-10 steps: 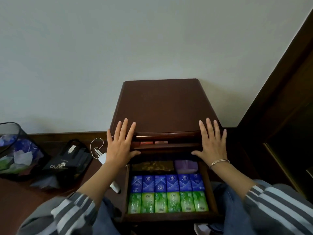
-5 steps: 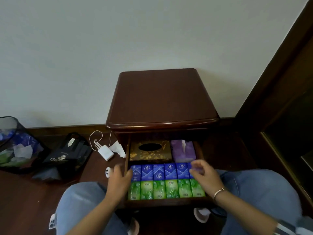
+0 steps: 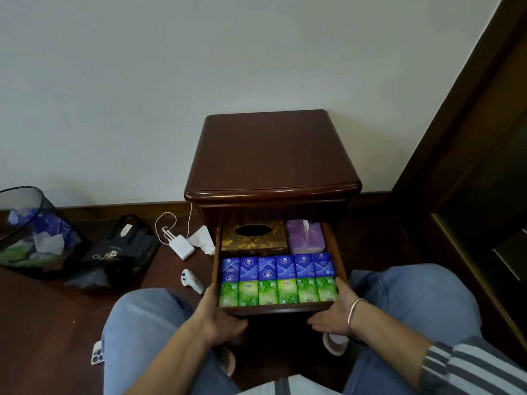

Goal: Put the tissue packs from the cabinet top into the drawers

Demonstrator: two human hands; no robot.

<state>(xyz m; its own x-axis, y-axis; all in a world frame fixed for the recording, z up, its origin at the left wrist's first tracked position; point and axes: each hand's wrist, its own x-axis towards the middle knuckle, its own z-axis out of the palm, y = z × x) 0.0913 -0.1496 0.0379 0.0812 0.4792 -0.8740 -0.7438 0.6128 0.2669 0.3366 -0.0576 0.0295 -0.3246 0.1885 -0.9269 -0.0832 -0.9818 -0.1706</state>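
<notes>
While we are gripping the pulled-out drawer point(image 3: 273, 307) at its two front corners, clutter is lying on the floor point(image 3: 42, 323) to our left. It comprises a white charger point(image 3: 181, 247) with its looped cable, a crumpled tissue point(image 3: 203, 243) just beside the cabinet, a small white handheld device point(image 3: 192, 281) near the drawer's left wall, a black bag point(image 3: 119, 248), a mesh waste bin point(image 3: 27, 232) holding scraps, and a phone point(image 3: 97, 355) beside our left knee.

Our left hand point(image 3: 221, 316) is curling round the left front corner, thumb lying along the side wall and fingers tucking under the front board. Our right hand point(image 3: 333, 312), wearing a bracelet, is doing the same at the right corner.

Inside, the blue tissue packs point(image 3: 276, 267) are standing in a row of six, and the green tissue packs point(image 3: 278, 292) are filling a second row of six against the front board. Behind them a gold tissue box point(image 3: 253, 236) and a purple tissue pack point(image 3: 305, 238) are sitting side by side.

Our knees are flanking the drawer closely, and pink slippers point(image 3: 336, 342) are showing beneath it. Bare dark floor is running from the drawer's right side to a dark wooden frame point(image 3: 456, 138). The cabinet top point(image 3: 273, 152) is catching a dull shine and backing against a pale wall point(image 3: 142, 81).
</notes>
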